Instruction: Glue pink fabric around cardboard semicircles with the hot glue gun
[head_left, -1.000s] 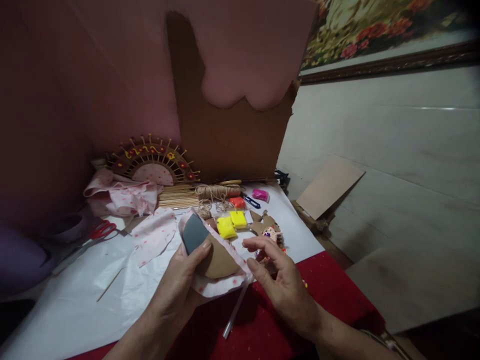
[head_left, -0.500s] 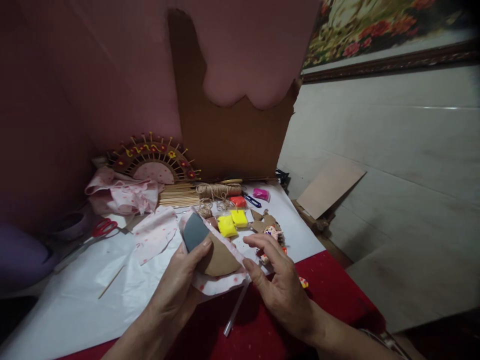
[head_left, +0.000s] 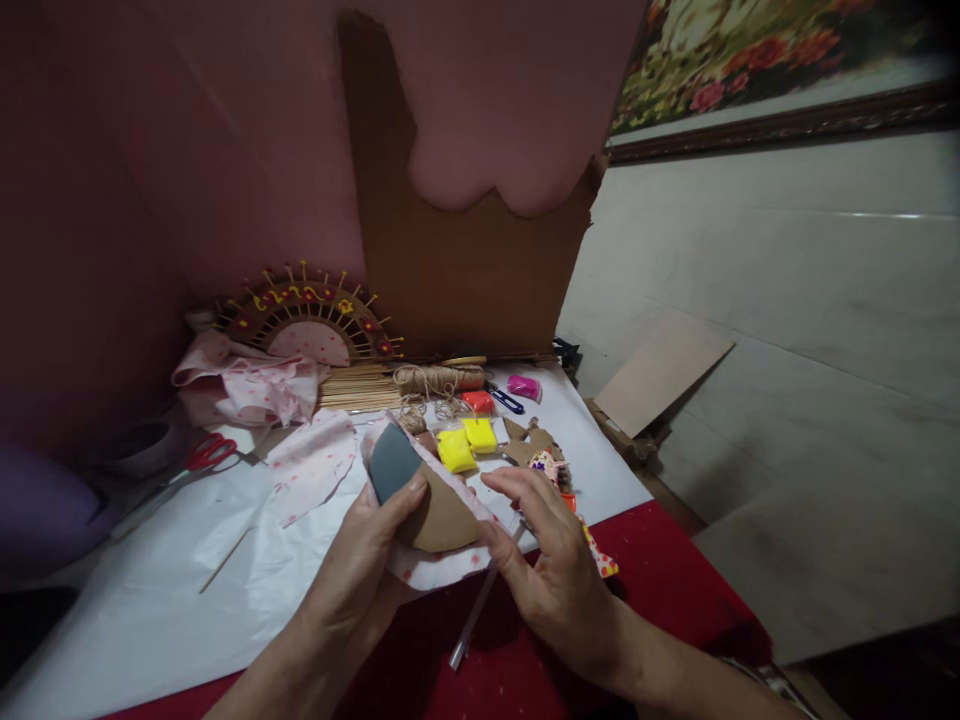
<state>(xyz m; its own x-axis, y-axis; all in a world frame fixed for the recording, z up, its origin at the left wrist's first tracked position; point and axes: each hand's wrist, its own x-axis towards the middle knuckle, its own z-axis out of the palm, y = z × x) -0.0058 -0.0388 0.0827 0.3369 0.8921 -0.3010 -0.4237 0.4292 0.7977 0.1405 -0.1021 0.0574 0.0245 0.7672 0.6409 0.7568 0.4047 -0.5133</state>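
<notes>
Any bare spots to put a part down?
Biggest: front-left white sheet, bordered by the wooden stick and left forearm. Also red cloth beyond the right forearm, and a narrow white strip right of the cardboard scraps. Crowded: behind the hands, where yellow packets, twine and bundled sticks sit close together.

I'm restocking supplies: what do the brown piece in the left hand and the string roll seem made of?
Brown piece: probably matt cardboard, from its plain, flat, stiff-looking face.
String roll: perhaps jute or similar fibre, dull finish, from tan, coarse-looking strands.
</notes>
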